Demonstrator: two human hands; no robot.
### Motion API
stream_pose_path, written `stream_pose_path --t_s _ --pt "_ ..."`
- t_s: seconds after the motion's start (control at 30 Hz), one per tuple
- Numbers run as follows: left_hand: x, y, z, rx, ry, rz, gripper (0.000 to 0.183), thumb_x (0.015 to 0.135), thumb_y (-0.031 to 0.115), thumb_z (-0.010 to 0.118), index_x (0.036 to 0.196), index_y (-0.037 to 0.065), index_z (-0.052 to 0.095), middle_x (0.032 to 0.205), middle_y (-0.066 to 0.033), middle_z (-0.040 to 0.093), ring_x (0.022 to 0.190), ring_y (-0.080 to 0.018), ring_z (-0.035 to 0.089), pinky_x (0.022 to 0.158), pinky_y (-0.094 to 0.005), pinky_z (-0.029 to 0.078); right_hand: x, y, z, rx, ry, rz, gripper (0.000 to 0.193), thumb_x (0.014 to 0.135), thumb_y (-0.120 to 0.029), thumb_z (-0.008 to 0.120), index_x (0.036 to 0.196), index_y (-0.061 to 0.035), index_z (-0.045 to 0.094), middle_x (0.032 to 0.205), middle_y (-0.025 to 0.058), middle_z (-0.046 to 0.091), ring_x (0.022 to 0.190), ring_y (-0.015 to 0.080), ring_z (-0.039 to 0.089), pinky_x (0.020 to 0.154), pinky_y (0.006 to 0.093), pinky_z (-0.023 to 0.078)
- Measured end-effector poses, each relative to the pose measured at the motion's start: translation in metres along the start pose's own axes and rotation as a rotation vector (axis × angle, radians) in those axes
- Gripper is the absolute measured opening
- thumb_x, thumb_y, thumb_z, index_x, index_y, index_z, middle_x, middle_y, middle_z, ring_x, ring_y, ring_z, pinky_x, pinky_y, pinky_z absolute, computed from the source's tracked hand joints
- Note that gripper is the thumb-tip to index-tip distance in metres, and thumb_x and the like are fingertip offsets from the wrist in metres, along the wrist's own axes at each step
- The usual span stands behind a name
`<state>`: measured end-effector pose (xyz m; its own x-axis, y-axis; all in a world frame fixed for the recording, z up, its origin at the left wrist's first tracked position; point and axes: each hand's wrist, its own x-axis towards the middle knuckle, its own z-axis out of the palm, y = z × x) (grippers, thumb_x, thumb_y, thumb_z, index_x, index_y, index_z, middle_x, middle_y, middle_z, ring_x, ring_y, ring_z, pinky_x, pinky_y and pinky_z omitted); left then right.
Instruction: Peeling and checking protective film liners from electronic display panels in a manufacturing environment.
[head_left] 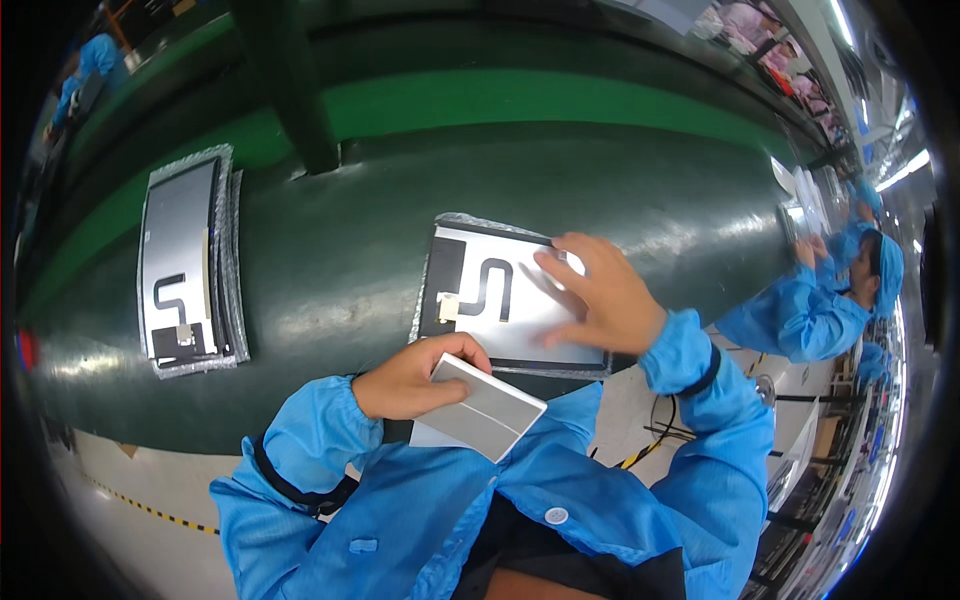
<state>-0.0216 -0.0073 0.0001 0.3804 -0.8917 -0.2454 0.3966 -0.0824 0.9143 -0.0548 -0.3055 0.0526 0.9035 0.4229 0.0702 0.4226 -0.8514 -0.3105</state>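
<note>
My left hand (425, 378) is closed on a pad of pale grey, white-edged rectangular sheets (490, 408), held just past the table's near edge, thumb on top. In front of me lies a flat silver display panel (530, 300) with a black border, an S-shaped black strip and a small cream-coloured tab. It rests on bubble wrap (480, 219). Over the panel's right side is my right hand (605, 297), fingers apart and slightly blurred. A small white patch shows by its fingers; I cannot tell whether it is a sticker or glare.
Similar panels with bubble wrap lie in a stack (185, 260) on the left of the dark green table (330, 230). A green post (290, 90) rises at the far edge. At the right, a co-worker in blue (820, 300) reaches over the table near white packaging (812, 200).
</note>
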Motion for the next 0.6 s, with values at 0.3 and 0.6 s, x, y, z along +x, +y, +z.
stream_pose_path --t_s 0.3,0.6 --pt "-0.001 -0.001 0.01 0.126 -0.11 0.014 0.031 0.083 0.0 0.059 0.114 0.004 0.058 0.107 -0.0057 0.062 0.103 -0.0138 0.058 0.091 -0.0304 0.047 -0.05 -0.021 0.008 -0.184 -0.167 0.139 0.095 0.063 -0.061 0.079 0.141 -0.016 0.049 0.147 0.0195 0.04 0.137 0.04 0.037 0.108 0.0631 0.031" --pt "0.003 -0.003 0.017 -0.159 0.234 0.072 0.039 0.093 0.005 0.065 0.129 0.004 0.049 0.113 -0.0072 0.062 0.107 -0.0148 0.059 0.093 -0.0304 0.048 -0.016 0.021 -0.003 0.007 -0.087 0.014 0.067 0.076 -0.04 0.079 0.132 -0.0106 0.056 0.142 0.0186 0.045 0.136 0.0369 0.039 0.112 0.0586 0.029"
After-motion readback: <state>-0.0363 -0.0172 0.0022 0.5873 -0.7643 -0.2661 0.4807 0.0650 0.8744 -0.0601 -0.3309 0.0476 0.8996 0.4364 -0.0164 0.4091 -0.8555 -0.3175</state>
